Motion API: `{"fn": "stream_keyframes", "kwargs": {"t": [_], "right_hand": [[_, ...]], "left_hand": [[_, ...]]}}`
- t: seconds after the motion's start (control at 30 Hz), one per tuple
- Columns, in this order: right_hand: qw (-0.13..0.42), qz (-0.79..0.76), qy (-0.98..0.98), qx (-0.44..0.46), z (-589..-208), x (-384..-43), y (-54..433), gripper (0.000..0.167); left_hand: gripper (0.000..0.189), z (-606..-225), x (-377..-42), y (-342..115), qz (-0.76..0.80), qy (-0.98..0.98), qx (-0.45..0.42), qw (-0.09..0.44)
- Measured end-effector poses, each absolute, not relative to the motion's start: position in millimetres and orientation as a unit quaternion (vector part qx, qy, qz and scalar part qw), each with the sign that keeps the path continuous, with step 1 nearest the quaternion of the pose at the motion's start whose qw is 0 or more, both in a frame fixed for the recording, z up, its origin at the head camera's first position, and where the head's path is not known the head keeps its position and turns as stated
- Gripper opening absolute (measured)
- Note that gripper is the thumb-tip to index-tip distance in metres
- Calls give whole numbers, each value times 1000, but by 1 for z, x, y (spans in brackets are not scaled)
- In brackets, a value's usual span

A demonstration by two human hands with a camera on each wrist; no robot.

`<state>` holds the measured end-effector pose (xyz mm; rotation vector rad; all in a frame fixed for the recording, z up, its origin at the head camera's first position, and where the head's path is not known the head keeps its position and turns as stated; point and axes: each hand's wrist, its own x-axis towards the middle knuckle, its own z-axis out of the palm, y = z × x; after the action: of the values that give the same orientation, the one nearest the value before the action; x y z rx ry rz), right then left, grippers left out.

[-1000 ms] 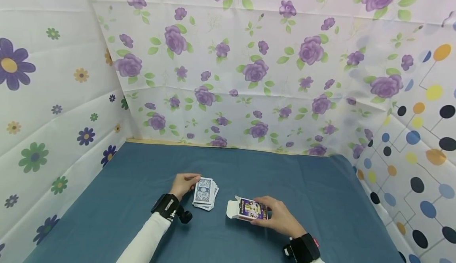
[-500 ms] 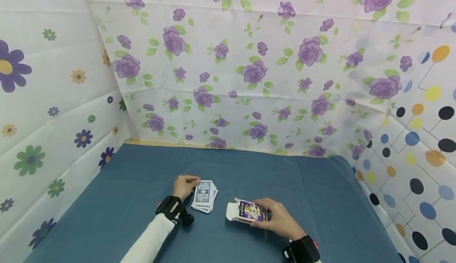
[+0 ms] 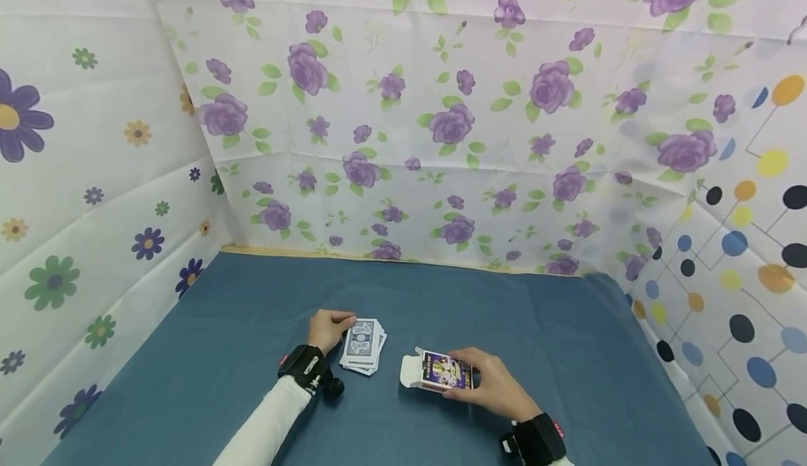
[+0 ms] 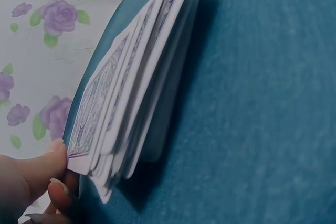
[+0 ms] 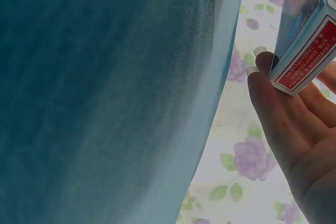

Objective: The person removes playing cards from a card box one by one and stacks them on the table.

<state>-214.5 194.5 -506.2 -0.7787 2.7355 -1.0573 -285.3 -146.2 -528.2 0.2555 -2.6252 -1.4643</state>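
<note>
My left hand (image 3: 328,329) pinches the corner of a loosely squared stack of playing cards (image 3: 361,343), blue-patterned backs up. In the left wrist view, the thumb lies at the corner of the top cards (image 4: 105,103), fingertips curled beneath, and the layers are unevenly spread. To the right, my right hand (image 3: 498,385) grips a purple card box (image 3: 446,371) between thumb and fingers. Its white end flap (image 3: 412,371) stands open, pointing left towards the cards. A red printed panel shows on the box's side (image 5: 310,56) in the right wrist view.
Blue cloth (image 3: 441,305) covers the table, which ends at a pale back edge (image 3: 302,252). Flowered sheets (image 3: 403,136) hang behind and at the left, and a dotted sheet (image 3: 744,312) at the right. Black wrist cameras (image 3: 304,366) sit on both wrists.
The left wrist and forearm have shifted slightly to the right, while the fingers stay at the cards' corner. The right hand and the box have hardly moved.
</note>
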Motion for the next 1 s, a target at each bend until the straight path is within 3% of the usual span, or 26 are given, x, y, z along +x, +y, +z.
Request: {"fn": "stream_keyframes", "kwargs": {"t": [0.17,0.4,0.67,1.0], "right_hand": [[50,-340,904,-253,-506,-215,193,74],[37,-336,907,-253,-502,-216,189,73],[32,-342,901,-267,-502,-217,188,71],[32,-352,895,-272,-496,-214,186,71]], "left_hand": [[28,-526,-284,-150,-494,-865,74,53],[23,-515,-270,-137,-463,-880,34,100],[16,-482,-227,-86,-491,-848,-195,-48],[17,-478,-210,-63,-504,-842,-179,-68]]}}
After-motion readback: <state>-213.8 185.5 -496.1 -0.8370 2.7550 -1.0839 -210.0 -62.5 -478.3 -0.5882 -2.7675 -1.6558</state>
